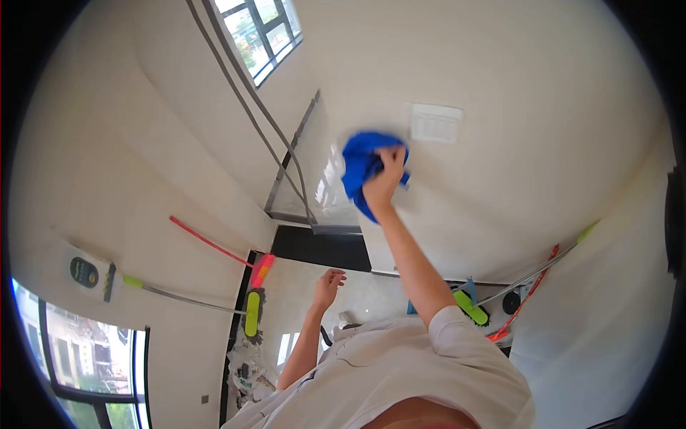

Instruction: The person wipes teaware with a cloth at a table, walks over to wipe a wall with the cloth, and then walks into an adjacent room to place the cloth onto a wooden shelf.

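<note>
My right hand (384, 179) grips a crumpled blue cloth (362, 163) against the pale wall (514, 179). The cloth bunches out to the left of my fingers and its edges are slightly blurred. Just up and to the right of it is a white switch plate (436, 123) on the wall. My left hand (329, 287) hangs lower, above the light floor, with loosely bent fingers and nothing visible in it.
A red-handled broom (260, 270) and a green-headed mop (252, 313) lean at the left wall. Another green mop (469, 307) stands lower right. Grey rails (250, 86) run above a dark step (321, 247). Debris (250, 372) lies lower left.
</note>
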### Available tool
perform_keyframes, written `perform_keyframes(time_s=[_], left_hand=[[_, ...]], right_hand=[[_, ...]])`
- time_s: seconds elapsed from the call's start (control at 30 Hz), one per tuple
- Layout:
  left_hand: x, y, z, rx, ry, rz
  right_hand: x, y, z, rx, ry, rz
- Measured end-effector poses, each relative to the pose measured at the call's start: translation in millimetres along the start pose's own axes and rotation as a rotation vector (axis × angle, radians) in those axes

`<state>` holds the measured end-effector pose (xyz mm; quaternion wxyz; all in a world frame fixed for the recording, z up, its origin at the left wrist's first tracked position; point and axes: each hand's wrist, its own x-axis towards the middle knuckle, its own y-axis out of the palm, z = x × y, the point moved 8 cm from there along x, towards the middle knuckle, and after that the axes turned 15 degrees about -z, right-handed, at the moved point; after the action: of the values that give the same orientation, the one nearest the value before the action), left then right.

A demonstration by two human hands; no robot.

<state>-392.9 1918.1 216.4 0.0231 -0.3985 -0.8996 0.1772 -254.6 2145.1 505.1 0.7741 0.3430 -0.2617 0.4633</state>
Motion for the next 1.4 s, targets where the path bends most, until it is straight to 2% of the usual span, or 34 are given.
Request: perform_keyframes(time_s=[0.07, 0.13, 0.17, 0.27, 0.33, 0.37, 0.4, 0.43, 0.47, 0.53, 0.63, 0.83, 0.9, 1.0, 1.1, 1.2, 1.23, 1.3, 1.4], left_hand=[[24.1, -28.0, -3.3, 0.024, 0.063, 0.034], [50.8, -44.7, 3.3, -0.018, 0.071, 0.064], [63.1, -50.6, 2.1, -0.057, 0.087, 0.06], [82.5, -78.4, 9.3, -0.116, 0.092, 0.053], [89.1, -91.4, 11.3, -0.133, 0.081, 0.072], [87.8, -100.1, 14.5, -0.119, 0.074, 0.079], [86.9, -110.4, 17.7, -0.101, 0.069, 0.082], [90.9, -120.6, 20.4, -0.08, 0.07, 0.082], [90.1, -130.7, 29.0, -0.056, 0.046, 0.064], [93.5, -145.1, 62.9, -0.103, -0.033, 0.036], [91.6, -181.6, 91.9, -0.128, -0.132, -0.043], [140.3, -236.9, 96.7, -0.133, -0.185, -0.221], [179.1, -249.1, 85.1, -0.149, -0.148, -0.259], [261.9, -260.1, 31.6, -0.191, -0.041, -0.205], [377.6, -247.0, -53.7, -0.188, 0.163, 0.002], [497.3, -234.2, -146.8, 0.06, 0.382, 0.09], [531.0, -227.9, -171.6, 0.059, 0.48, 0.111], [600.0, -220.8, -226.2, 0.053, 0.705, 0.132], [702.7, -225.5, -249.7, 0.076, 0.53, 0.135]], right_hand=[[50.8, 29.9, 49.3, 0.004, -0.161, -0.12], [82.2, 52.6, 92.9, -0.029, -0.235, -0.19], [86.7, 60.4, 99.8, -0.036, -0.2, -0.195], [45.4, 65.1, 88.2, -0.147, -0.226, -0.019], [-38.0, 54.1, 13.1, -0.235, -0.181, 0.206], [-96.7, 44.8, -27.6, -0.333, -0.012, 0.408], [-166.4, 18.4, -86.5, -0.342, 0.344, 0.493], [-230.0, -18.3, -120.1, -0.393, 0.836, 0.315], [-273.8, -33.9, -119.4, -0.23, 1.145, 0.152], [-325.8, -36.5, -117.6, -0.072, 1.44, 0.081], [-357.3, -1.6, -129.9, -0.097, 1.615, 0.349], [-309.9, 179.7, -120.1, -0.201, 1.068, 0.718], [-299.3, 247.6, -112.3, -0.081, 0.905, 0.769], [-282.1, 347.1, -104.0, 0.022, 0.677, 0.82], [-252.8, 437.6, -108.6, 0.129, 0.451, 0.793], [-197.7, 519.1, -132.2, 0.189, 0.37, 0.702], [-173.3, 538.6, -140.2, 0.205, 0.328, 0.654], [-132.7, 570.4, -174.8, 0.175, 0.4, 0.55], [-90.5, 604.9, -232.3, 0.059, 0.531, 0.45]])
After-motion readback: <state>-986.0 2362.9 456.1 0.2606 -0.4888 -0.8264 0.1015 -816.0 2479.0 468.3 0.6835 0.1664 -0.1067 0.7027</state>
